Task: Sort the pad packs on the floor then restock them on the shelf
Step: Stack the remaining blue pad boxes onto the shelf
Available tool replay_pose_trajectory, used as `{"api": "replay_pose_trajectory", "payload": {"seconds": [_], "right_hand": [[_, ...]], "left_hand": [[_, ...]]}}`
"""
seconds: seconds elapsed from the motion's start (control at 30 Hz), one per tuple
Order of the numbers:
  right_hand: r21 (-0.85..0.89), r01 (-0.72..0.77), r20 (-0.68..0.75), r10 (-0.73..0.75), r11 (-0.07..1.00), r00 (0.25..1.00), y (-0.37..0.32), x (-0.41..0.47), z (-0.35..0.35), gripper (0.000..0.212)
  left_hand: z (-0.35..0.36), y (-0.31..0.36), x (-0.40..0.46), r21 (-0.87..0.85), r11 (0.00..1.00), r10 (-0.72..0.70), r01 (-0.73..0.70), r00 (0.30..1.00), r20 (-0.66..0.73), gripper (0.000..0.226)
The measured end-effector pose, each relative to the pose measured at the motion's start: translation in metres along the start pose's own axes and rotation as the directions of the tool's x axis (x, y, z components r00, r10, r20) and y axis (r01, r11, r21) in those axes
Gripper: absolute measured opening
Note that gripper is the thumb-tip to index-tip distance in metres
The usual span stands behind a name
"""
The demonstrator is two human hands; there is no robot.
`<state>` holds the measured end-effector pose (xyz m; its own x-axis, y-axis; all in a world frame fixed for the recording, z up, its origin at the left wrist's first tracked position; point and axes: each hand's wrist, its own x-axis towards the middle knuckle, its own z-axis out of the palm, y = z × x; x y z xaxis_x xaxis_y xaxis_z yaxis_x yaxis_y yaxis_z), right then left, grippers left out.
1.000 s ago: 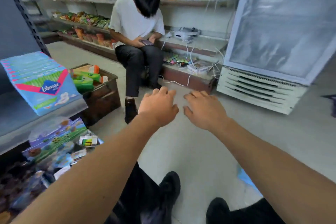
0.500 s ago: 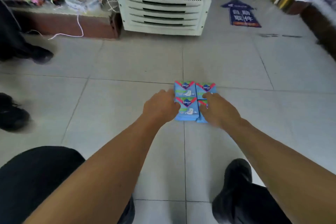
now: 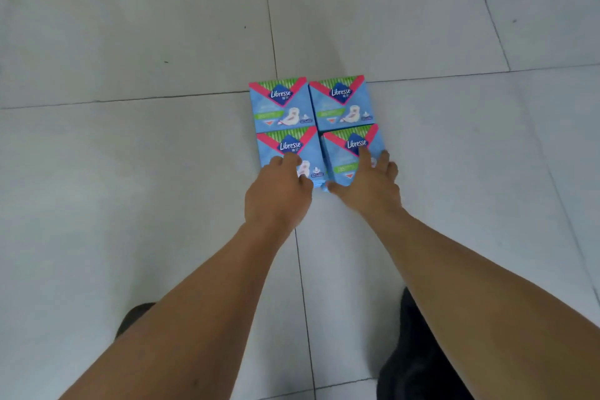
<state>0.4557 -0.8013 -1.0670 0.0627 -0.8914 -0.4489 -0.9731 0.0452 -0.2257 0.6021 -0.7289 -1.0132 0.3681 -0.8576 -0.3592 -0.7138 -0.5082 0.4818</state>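
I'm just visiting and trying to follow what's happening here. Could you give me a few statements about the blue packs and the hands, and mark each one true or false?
1. Four pad packs lie on the floor in a two-by-two block. True.
2. The left hand is on the near left pack. True.
3. The right hand is raised clear of the packs. False: its fingers lie on the near right pack.
4. The packs are red and yellow. False: they are blue with pink and green corners.
5. The far two packs have no hand on them. True.
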Motion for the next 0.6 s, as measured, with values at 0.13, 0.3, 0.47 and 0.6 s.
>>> {"api": "replay_pose_trajectory", "payload": {"seconds": [0.13, 0.3, 0.47, 0.6], "right_hand": [[0.039, -0.029, -0.04, 0.031, 0.999, 0.999, 0.002, 0.001, 0.012, 0.101], [0.145, -0.017, -0.144, 0.038, 0.989, 0.989, 0.012, -0.008, 0.006, 0.101], [0.141, 0.023, -0.262, 0.015, 0.99, 0.965, 0.013, -0.045, -0.019, 0.101], [0.119, 0.225, -0.369, -0.167, 0.967, 0.914, -0.016, -0.09, -0.049, 0.099]], "left_hand": [[0.013, 0.006, 0.003, -0.105, 0.993, -0.049, 0.052, 0.998, 0.032, 0.032], [0.016, 0.014, -0.004, -0.12, 0.992, -0.029, 0.035, 0.998, 0.054, 0.029], [-0.002, 0.017, -0.02, -0.115, 0.993, 0.002, 0.01, 0.994, 0.105, 0.028], [-0.049, 0.021, -0.043, -0.28, 0.957, -0.048, 0.071, 0.995, 0.087, 0.037]]}}
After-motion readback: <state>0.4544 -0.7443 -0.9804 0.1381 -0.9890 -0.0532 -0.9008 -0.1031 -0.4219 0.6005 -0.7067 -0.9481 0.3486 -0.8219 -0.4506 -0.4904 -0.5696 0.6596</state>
